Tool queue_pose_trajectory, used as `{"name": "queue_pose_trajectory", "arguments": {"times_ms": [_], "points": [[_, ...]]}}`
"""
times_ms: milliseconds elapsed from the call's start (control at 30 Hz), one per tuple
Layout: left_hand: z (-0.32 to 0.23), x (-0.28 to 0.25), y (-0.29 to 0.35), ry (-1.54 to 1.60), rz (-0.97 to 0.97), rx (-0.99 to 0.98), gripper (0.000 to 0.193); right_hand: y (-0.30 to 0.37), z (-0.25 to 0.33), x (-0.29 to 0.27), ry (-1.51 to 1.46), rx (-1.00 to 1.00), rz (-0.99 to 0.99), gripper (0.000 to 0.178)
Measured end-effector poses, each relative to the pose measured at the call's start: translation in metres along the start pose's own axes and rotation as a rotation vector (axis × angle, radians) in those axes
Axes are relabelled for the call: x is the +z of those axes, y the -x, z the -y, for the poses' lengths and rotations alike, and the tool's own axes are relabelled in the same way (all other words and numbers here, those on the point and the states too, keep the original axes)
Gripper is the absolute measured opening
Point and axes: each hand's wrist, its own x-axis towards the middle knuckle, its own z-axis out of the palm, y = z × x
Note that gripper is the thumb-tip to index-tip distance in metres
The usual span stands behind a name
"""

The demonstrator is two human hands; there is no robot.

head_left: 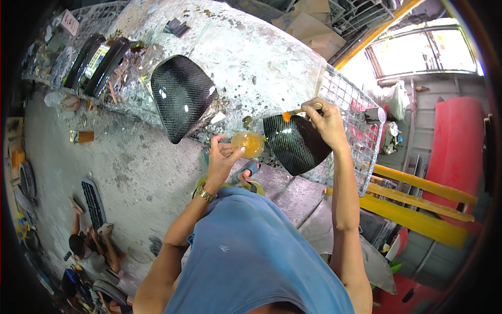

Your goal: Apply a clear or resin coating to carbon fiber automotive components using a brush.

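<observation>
My left hand (225,154) grips a clear cup (248,144) of amber liquid, fingers curled round its side, at the near edge of the table. In my right hand (326,123) is a small brush (298,111) with a wooden handle, its orange bristles at the far edge of a glossy black woven panel (296,144). That panel comes to a point toward me; whether my right hand also touches it I cannot tell. A larger curved woven panel (182,94), also shiny black, lies to the left of the cup.
The long, stained table (235,57) ends in wire mesh (350,99) at right. Two black curved parts (107,65) lie at its left end. Yellow beams (413,214) and a red panel (452,152) stand right. Another person (94,254) sits on the floor at lower left.
</observation>
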Motion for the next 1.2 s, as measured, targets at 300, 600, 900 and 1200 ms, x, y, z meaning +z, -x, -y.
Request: {"name": "queue_pose_trajectory", "arguments": {"times_ms": [300, 600, 900, 1200], "points": [[-0.009, 0.011, 0.002, 0.058, 0.000, -0.087, 0.062, 0.080, 0.014, 0.020, 0.409, -0.444, 0.229, 0.015], [-0.004, 0.016, 0.007, 0.084, -0.022, -0.056, 0.062, 0.012, 0.023, 0.010, 0.115, -0.204, 0.406, 0.014], [-0.002, 0.012, 0.008, 0.108, -0.042, -0.094, 0.056, 0.019, 0.027, 0.028, 0.428, -0.426, 0.418, 0.013], [0.001, 0.010, -0.004, 0.093, -0.069, -0.056, 0.063, 0.054, 0.030, 0.005, 0.173, -0.224, 0.413, 0.010]]}}
